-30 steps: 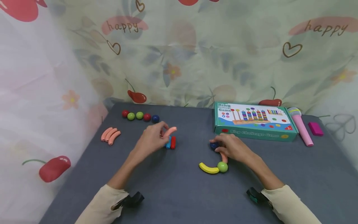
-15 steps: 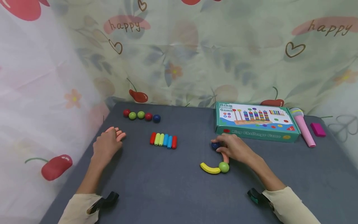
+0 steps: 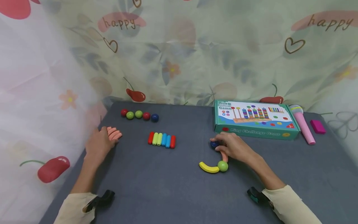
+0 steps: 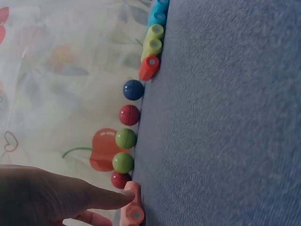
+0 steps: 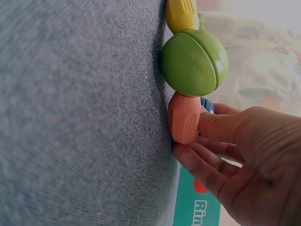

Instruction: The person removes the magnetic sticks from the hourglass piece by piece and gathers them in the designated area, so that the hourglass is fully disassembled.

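At the table's left side my left hand is at a small group of pink curved toy rods. In the left wrist view its thumb presses a pink curved rod, with fingers partly showing behind. My right hand holds the dark blue ball at the end of a chain, its thumb against a pink curved rod. That rod meets a green ball, which joins a yellow curved rod. Fingers hide part of the blue ball.
Short red, yellow-green and blue rods lie side by side mid-table. Behind them runs a row of coloured balls. At the back right are a green game box, a pink toy microphone and a magenta block.
My left hand has carried a pink curved rod from the middle of the table leftward to the other pink rods, then shifted slightly further left. My right hand stays at the blue ball.
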`<state>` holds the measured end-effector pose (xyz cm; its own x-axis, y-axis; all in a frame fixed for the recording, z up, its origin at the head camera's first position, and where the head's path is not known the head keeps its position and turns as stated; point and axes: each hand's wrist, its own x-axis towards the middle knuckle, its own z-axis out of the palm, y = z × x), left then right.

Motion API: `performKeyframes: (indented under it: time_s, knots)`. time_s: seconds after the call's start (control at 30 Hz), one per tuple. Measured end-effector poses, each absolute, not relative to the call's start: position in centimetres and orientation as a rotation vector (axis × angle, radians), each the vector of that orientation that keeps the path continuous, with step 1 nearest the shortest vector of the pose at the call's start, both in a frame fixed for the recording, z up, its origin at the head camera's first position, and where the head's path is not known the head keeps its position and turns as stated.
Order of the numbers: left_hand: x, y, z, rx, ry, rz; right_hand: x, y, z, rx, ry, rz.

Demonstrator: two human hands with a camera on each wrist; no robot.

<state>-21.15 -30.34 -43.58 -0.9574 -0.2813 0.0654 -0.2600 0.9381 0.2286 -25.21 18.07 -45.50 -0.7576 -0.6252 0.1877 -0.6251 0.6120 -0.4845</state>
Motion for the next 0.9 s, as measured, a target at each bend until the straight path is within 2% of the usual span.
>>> performKeyframes:
  time_s: [0.17,0.4,0.9]
  knots:
    - [-21.3,-31.3,-43.8,0.427,-3.006,-0.397,-25.2,18.0,-45.5,-1.078,2.817,-0.842]
    - [-21.4,-32.0,-44.1,0.291,-3.015,-0.414,-25.1,18.0,-45.5,-1.083,2.814,-0.846]
    - [-21.3,-30.4,-43.3,0.331,-3.041,-0.269,-25.3,18.2,-45.5,-1.087,2.815,-0.837]
